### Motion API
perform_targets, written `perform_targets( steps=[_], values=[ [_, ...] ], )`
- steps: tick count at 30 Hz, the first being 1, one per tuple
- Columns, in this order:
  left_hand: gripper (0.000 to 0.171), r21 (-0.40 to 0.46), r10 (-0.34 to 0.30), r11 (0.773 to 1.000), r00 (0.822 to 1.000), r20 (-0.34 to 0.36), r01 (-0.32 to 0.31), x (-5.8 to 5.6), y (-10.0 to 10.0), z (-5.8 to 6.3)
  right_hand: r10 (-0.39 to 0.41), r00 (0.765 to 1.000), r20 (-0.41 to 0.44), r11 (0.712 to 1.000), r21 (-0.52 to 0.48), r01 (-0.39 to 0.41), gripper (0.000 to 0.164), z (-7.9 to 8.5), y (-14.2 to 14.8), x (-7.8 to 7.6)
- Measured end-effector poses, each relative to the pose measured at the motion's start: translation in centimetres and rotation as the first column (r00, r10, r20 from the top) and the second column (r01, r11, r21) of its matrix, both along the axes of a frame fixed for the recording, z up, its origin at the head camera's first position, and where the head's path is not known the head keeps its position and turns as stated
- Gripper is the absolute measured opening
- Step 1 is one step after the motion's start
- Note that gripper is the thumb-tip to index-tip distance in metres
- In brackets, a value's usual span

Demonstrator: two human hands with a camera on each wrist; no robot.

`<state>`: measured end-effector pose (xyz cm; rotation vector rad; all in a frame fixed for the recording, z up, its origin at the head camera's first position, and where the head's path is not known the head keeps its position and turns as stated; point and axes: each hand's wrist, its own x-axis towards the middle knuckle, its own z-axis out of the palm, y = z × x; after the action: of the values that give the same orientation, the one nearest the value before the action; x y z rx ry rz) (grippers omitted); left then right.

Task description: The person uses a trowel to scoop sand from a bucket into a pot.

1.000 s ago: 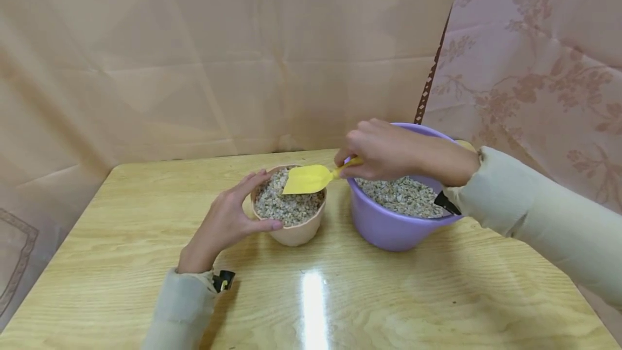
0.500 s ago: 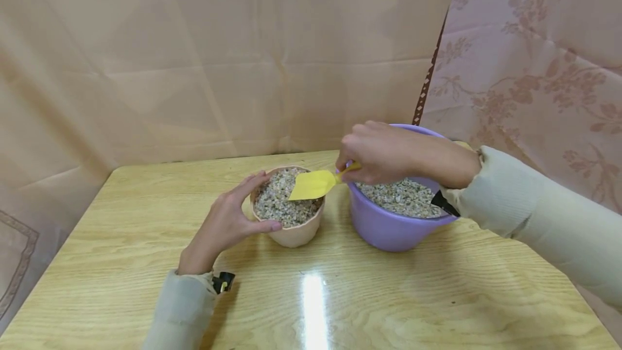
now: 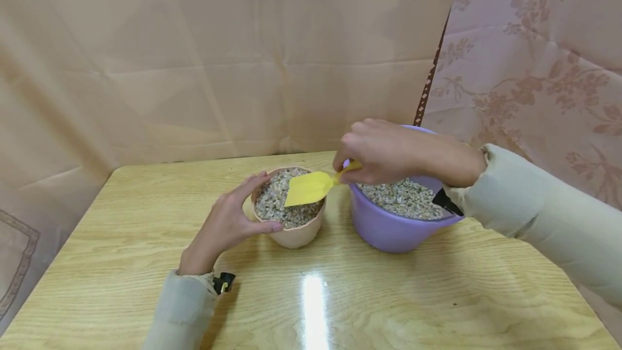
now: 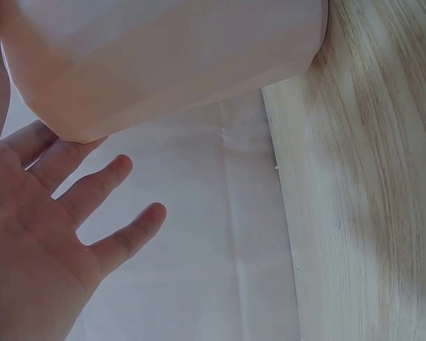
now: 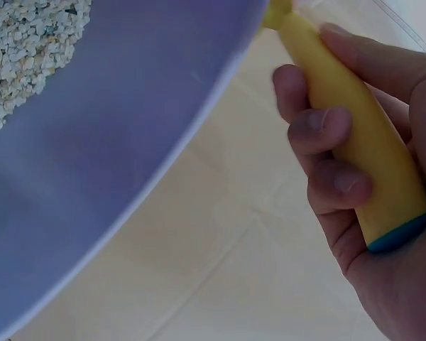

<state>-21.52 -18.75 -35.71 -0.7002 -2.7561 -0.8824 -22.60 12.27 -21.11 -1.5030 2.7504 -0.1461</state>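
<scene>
A cream pot (image 3: 296, 236) full of small pale gravel (image 3: 274, 207) stands on the table. My left hand (image 3: 223, 217) holds it by the rim, thumb on the near side and forefinger on the far side. In the left wrist view, the other fingers (image 4: 92, 192) spread loosely below the pot wall (image 4: 163, 64). My right hand (image 3: 384, 150) grips the yellow handle (image 5: 355, 135) of a trowel, its end cap blue-green. The trowel's yellow blade (image 3: 307, 188) lies flat over the pot's gravel, hiding part of it; whether it touches I cannot tell.
Right of the pot, a purple basin (image 3: 389, 231) holds more gravel (image 3: 405, 199), partly under my right forearm. The wooden table (image 3: 121, 242) ends at a beige curtain (image 3: 194, 69) behind. A flowered cloth (image 3: 544, 80) hangs at the right.
The trowel blade has moved a little toward me across the pot, first rightward, then back leftward. My left hand and the pot have stayed in place.
</scene>
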Motion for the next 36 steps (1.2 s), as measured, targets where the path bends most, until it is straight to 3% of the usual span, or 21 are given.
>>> perform_targets(
  steps=[5, 25, 30, 36],
  values=[
    [0.105, 0.004, 0.002, 1.0, 1.0, 0.004, -0.002, 0.0, 0.0, 0.0, 0.03, 0.999, -0.023, 0.999, -0.041, -0.031, 0.009, -0.5, -0.6, -0.1],
    [0.109, 0.023, 0.016, 1.0, 1.0, 0.018, -0.016, 0.0, 0.0, -0.2, 0.023, 0.999, 0.026, 0.999, 0.024, -0.024, 0.015, -0.6, -3.4, -0.2],
    [0.109, 0.028, 0.012, 1.0, 1.0, 0.013, -0.012, 0.0, 0.0, -0.1, -0.016, 1.0, 0.005, 0.999, 0.033, 0.016, 0.015, 0.3, -2.8, -0.2],
    [0.108, 0.041, 0.004, 0.999, 1.0, 0.007, -0.005, -0.1, 0.0, -0.2, -0.072, 0.997, -0.025, 0.997, 0.02, 0.073, 0.014, 0.1, -2.8, -0.7]
  ],
)
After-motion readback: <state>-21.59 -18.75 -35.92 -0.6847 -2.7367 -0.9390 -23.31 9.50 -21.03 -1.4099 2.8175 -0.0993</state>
